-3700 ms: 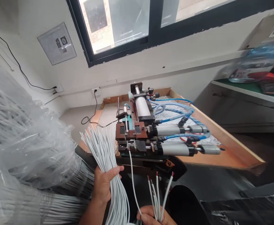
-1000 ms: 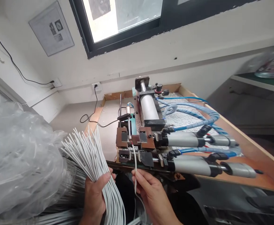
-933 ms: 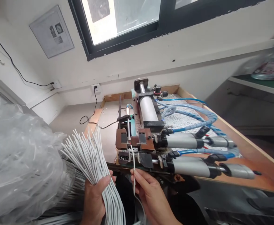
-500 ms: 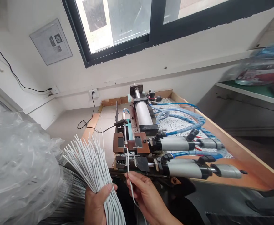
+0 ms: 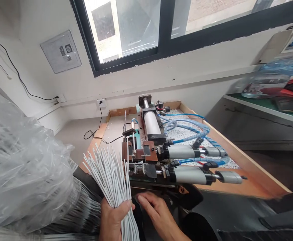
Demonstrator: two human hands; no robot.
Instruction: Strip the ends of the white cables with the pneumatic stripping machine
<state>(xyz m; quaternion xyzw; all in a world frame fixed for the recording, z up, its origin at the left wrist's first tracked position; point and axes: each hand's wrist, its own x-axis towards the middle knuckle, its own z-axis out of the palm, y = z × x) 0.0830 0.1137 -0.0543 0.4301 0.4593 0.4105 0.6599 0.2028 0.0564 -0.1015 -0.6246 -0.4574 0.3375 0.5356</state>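
My left hand [image 5: 115, 219] is closed around a thick bundle of thin white-grey wires [image 5: 111, 180]. Their upper ends fan out, and a few stand taller on the right side. Just right of the bundle, my right hand [image 5: 159, 214] has loosely bent fingers, with no wire visible at the fingertips. Beyond both hands stands a pneumatic machine with two brown jaw blocks [image 5: 150, 150] and dark lower clamps [image 5: 150, 170]. No wire shows between the jaws, though the bundle's tips overlap their left side.
Silver air cylinders [image 5: 193, 175] with blue hoses [image 5: 201, 125] extend right inside a wooden-edged tray [image 5: 257, 167]. Clear plastic wrapping [image 5: 23, 160] bulges at left above more wires [image 5: 86, 204]. A green-topped shelf [image 5: 257, 102] at right holds a plastic jar [image 5: 264, 80].
The single wire my right hand held in the machine is out of the jaws and no longer seen. My left hand has brought the bundle rightward; the view has shifted slightly.
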